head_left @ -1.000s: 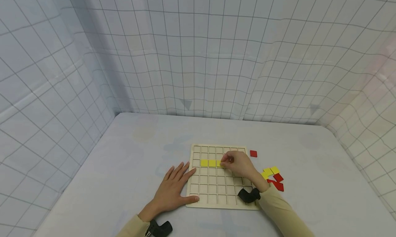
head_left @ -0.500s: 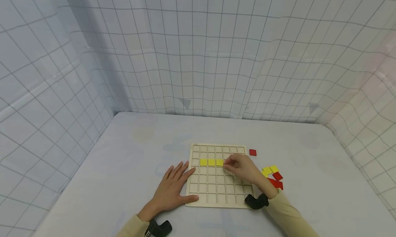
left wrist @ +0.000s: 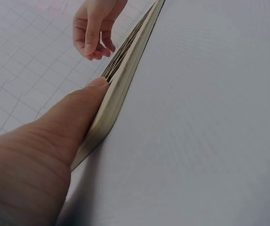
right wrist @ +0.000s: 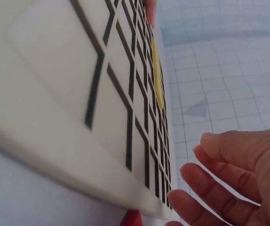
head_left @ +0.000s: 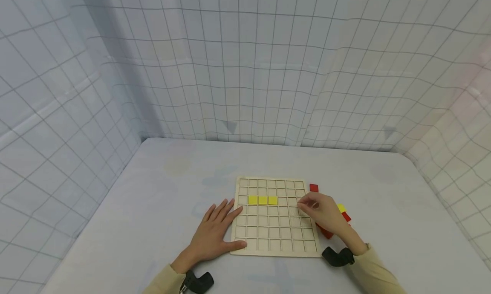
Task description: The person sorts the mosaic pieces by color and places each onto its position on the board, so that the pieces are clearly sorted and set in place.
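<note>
A pale wooden board [head_left: 263,233] divided into square cells lies on the table. Three yellow square tiles [head_left: 262,200] sit side by side in one of its upper rows. My left hand [head_left: 212,238] rests with fingers spread at the board's left side; its thumb [left wrist: 78,110] lies over the edge in the left wrist view. Over the board's right edge is my right hand [head_left: 324,213], fingers loosely bent and nothing between them, as the right wrist view also shows. Beneath and beyond it are loose red tiles [head_left: 327,233] and a yellow tile [head_left: 342,208], partly hidden by the hand.
A single red tile [head_left: 314,187] lies by the board's upper right side. The table [head_left: 184,174] has a pale cover, and white curtains [head_left: 268,72] with a dark grid stand behind it and at both sides.
My right hand has drawn away from the third yellow tile and moved right across the board toward the loose tiles. The left hand stays in place.
</note>
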A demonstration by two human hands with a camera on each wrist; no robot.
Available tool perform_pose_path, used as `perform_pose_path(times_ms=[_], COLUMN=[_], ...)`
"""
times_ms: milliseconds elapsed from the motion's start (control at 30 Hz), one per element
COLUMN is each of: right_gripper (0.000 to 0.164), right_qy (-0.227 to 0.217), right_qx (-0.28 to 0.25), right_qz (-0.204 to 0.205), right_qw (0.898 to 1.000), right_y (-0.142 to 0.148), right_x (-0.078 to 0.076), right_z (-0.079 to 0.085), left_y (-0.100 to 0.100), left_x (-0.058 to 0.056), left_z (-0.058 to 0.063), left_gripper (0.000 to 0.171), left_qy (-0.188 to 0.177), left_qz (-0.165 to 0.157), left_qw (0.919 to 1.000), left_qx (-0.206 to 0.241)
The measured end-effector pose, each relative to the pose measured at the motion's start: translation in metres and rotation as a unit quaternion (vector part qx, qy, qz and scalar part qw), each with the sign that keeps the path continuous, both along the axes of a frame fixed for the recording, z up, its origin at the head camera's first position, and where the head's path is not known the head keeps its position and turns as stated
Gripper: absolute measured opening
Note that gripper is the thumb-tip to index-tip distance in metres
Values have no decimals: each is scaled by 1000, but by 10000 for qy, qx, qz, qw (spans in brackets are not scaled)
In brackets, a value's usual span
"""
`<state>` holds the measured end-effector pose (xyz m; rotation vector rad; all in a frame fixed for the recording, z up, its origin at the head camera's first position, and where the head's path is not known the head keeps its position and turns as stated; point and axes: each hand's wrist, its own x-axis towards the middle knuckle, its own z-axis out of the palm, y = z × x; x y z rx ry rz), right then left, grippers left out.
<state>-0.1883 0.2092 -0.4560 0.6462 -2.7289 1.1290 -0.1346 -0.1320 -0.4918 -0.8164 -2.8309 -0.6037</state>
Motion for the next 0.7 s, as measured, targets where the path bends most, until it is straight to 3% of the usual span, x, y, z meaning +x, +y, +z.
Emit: perform_pose_path(times_ms=[167,400,567,700], right_gripper=[7,19,32,31], right_qy=[122,-233,-366,-300], right_qx=[57,270,529,594], right_qz=[-295,-809,-770,-538], right_qw=[9995,9961,9949,9963], right_y=[18,44,57,62], right_x=[4,6,5,4], right_z=[1,4,1,-1], left_y=[0,0,1,0], left_x=[0,0,0,0], left_z=[-1,-1,0,1], left_gripper=[89,89,89,90], left_qy=[162,135,74,-23], left_qz=[-4,-17,-30,-6], left_qw=[9999,9998,9999,10000], left_qx=[49,118,136,-5])
